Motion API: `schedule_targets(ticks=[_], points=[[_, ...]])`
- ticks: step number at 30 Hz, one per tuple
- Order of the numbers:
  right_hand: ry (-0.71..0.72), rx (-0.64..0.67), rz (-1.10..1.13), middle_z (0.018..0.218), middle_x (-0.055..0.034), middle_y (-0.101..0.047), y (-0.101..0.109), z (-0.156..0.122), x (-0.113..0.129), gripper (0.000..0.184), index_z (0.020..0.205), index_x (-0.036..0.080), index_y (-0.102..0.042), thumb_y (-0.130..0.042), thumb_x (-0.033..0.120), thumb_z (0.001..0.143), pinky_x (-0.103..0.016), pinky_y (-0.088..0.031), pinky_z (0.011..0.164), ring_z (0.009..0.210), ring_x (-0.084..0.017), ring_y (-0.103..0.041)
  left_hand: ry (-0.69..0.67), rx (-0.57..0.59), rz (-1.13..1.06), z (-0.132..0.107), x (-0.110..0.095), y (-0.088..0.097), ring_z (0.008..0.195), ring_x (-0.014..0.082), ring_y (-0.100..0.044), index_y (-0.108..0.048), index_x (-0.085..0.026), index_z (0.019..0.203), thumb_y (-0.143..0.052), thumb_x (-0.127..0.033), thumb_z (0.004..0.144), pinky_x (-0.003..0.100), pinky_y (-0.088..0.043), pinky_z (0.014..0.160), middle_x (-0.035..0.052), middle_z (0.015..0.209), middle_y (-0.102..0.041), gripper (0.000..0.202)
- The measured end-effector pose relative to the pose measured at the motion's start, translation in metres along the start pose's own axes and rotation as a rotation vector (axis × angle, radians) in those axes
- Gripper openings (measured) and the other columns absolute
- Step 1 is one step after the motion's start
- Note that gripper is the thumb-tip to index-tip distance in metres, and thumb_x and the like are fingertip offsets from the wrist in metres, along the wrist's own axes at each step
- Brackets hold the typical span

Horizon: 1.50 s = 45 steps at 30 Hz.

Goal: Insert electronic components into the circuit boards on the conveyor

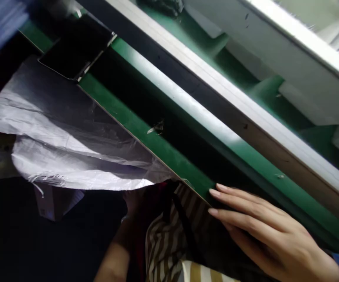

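My right hand rests at the edge of the green tabletop, fingers stretched out with the tips at the border. Nothing shows in its grasp. My left hand is in shadow below the edge, right under the lower hem of a white woven sack. Its fingers are hidden, so whether it grips the sack cannot be made out. The sack hangs open along the table's front, with frayed threads at its lower rim. A small wispy scrap lies on the green surface.
A dark flat tray-like thing sits on the table at upper left. A pale metal rail runs diagonally above, with green-divided compartments behind it. A white box stands below the sack. A striped apron covers my lap.
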State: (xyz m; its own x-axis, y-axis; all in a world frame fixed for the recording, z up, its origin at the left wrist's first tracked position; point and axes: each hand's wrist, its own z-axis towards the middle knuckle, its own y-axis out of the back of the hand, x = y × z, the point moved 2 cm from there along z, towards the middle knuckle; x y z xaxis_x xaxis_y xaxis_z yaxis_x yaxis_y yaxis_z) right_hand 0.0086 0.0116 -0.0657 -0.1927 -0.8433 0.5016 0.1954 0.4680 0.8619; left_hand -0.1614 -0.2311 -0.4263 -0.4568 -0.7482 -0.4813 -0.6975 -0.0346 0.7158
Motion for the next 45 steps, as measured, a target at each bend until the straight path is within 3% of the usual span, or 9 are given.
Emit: schedule_targets(ticks=[7,14,18,21,25,31,35,39,45], points=[[-0.010,-0.047,0.050,0.143,-0.0054,-0.065,-0.001,0.006,0.007,0.042,0.132,0.029,-0.065,-0.057,0.011,0.095,-0.042,-0.057,0.110,0.134,-0.027,-0.060,0.131,-0.137,0.243,-0.027,0.014,0.002,0.145,0.0383,-0.039,-0.046,-0.019,0.149,-0.065,-0.034,0.095,0.064,-0.031,0.117,0.0160,0.157,-0.043,0.058],[0.042,-0.068,0.096,0.146,-0.0089,-0.062,-0.002,0.009,0.009,0.037,0.130,0.024,-0.064,-0.052,0.009,0.098,-0.044,-0.053,0.113,0.141,-0.024,-0.053,0.108,-0.258,0.254,-0.116,0.026,0.032,0.131,0.0417,-0.053,-0.030,-0.016,0.158,-0.063,-0.034,0.087,0.059,-0.039,0.107,0.0244,0.143,-0.055,0.081],[0.093,-0.121,0.125,0.143,-0.0099,-0.064,-0.001,0.010,0.013,0.033,0.127,0.023,-0.065,-0.050,0.011,0.099,-0.044,-0.052,0.112,0.139,-0.023,-0.054,-0.013,-0.371,0.202,-0.158,0.027,0.049,0.132,0.0400,-0.053,-0.005,-0.020,0.162,-0.063,-0.031,0.085,0.056,-0.044,0.106,0.0238,0.144,-0.050,0.097],[0.140,-0.199,0.160,0.140,-0.0115,-0.066,0.002,0.006,0.019,0.031,0.125,0.022,-0.066,-0.050,0.013,0.100,-0.042,-0.055,0.108,0.134,-0.022,-0.059,-0.150,-0.475,0.152,-0.172,0.008,0.070,0.137,0.0407,-0.047,0.001,-0.023,0.162,-0.060,-0.027,0.086,0.059,-0.041,0.112,0.0228,0.151,-0.041,0.098],[0.111,-0.373,0.290,0.138,-0.0131,-0.067,0.016,-0.019,0.032,0.026,0.124,0.021,-0.067,-0.054,0.019,0.101,-0.037,-0.056,0.105,0.126,-0.021,-0.065,-0.462,-0.665,0.050,-0.178,-0.053,0.112,0.137,0.0429,-0.046,-0.001,-0.030,0.164,-0.067,-0.037,0.084,0.064,-0.042,0.111,0.0189,0.154,-0.039,0.104],[-0.369,-0.384,0.859,0.119,-0.0098,-0.077,0.058,-0.106,0.032,0.043,0.127,0.021,-0.071,-0.060,0.052,0.100,-0.031,-0.059,0.084,0.102,-0.022,-0.073,-0.993,-0.766,0.100,-0.184,-0.181,0.163,0.134,0.0405,-0.052,-0.010,-0.031,0.165,-0.071,-0.035,0.084,0.059,-0.048,0.102,0.0188,0.157,-0.041,0.101],[-0.468,-0.416,1.042,0.094,-0.0060,-0.079,0.096,-0.186,0.017,0.049,0.119,0.019,-0.078,-0.073,0.058,0.090,-0.025,-0.052,0.069,0.076,-0.015,-0.068,-1.213,-0.667,0.154,-0.196,-0.273,0.166,0.135,0.0384,-0.053,-0.016,-0.024,0.164,-0.069,-0.027,0.083,0.053,-0.048,0.102,0.0198,0.155,-0.046,0.097],[-0.495,-0.532,1.132,0.089,-0.0058,-0.078,0.121,-0.256,-0.001,0.048,0.113,0.017,-0.080,-0.079,0.056,0.084,-0.025,-0.049,0.071,0.075,-0.014,-0.066,-1.317,-0.491,0.124,-0.214,-0.354,0.159,0.136,0.0357,-0.052,-0.022,-0.026,0.162,-0.070,-0.025,0.078,0.050,-0.045,0.109,0.0171,0.154,-0.049,0.097],[-0.535,-0.634,1.268,0.084,-0.0055,-0.074,0.138,-0.304,-0.032,0.048,0.105,0.015,-0.080,-0.084,0.055,0.080,-0.022,-0.046,0.065,0.069,-0.011,-0.063,-1.350,-0.258,0.096,-0.220,-0.430,0.160,0.135,0.0375,-0.053,-0.023,-0.031,0.160,-0.077,-0.016,0.057,0.048,-0.048,0.110,0.0121,0.151,-0.053,0.117]])
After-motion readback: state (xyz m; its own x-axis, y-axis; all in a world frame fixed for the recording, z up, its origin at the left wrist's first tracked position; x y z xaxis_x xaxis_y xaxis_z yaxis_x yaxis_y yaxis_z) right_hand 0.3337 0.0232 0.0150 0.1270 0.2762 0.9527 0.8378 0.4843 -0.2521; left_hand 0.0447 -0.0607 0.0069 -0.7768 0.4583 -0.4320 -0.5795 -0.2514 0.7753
